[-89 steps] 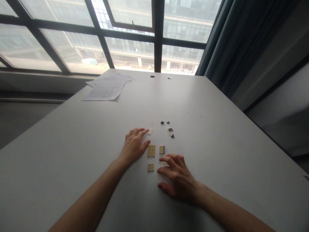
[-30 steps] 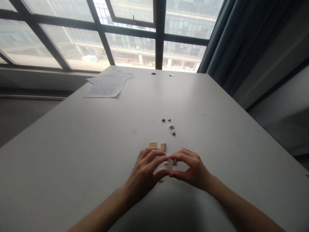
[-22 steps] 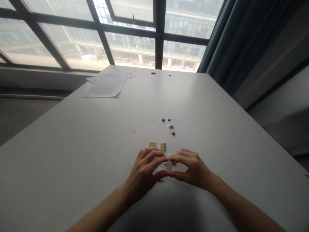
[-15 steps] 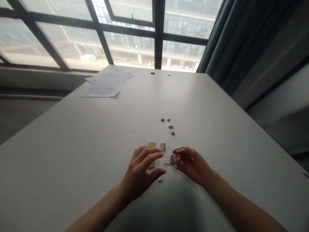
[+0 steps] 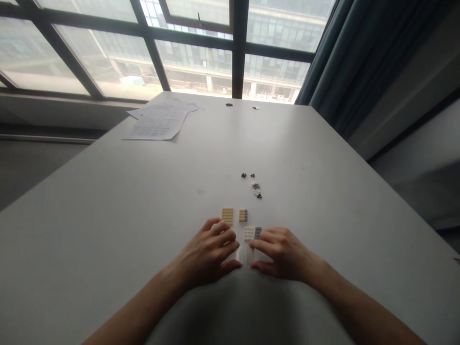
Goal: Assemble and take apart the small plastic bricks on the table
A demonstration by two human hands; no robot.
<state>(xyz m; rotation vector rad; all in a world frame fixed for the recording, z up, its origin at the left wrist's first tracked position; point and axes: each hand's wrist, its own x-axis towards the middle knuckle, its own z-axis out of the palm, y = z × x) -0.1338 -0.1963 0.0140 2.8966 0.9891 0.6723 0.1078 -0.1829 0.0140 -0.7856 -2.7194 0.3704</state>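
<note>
My left hand rests low over the table, with thumb and fingers closed about the ends of a white building brick. Just across a narrow gap, a second white building brick sits between the thumb and index finger of my right hand. Both bricks lie side by side and are partly hidden by the fingers. Touching or right beside my right fingertips is a white and grey studded block. A tan studded block stands just beyond my left fingers, with a tan and blue-grey one to its right.
Farther back lie small black pieces and a loose group of grey, white and black pieces. Printed papers spread over the table's far left. Windows and a dark curtain stand beyond the table.
My right hand has brought its white brick down and left to the table. My left hand has lowered and closed on the other white brick, uncovering the tan block.
</note>
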